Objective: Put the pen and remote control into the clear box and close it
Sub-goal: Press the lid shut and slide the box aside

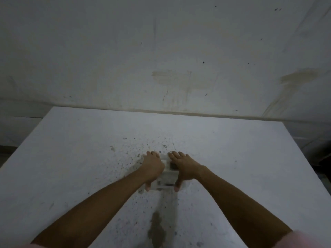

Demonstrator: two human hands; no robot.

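The clear box sits near the middle of the white table, mostly covered by both hands. My left hand grips its left side, fingers over the top and thumb down at the near corner. My right hand lies on its right side the same way, thumb at the near right corner. Something dark shows through the box between the hands; I cannot tell whether it is the remote control. The pen is not visible. Whether the lid is fully down is unclear.
The table is speckled with dark spots and has a brownish stain near its front edge. A stained white wall stands right behind the table's far edge. Pink sleeves show at the bottom corners.
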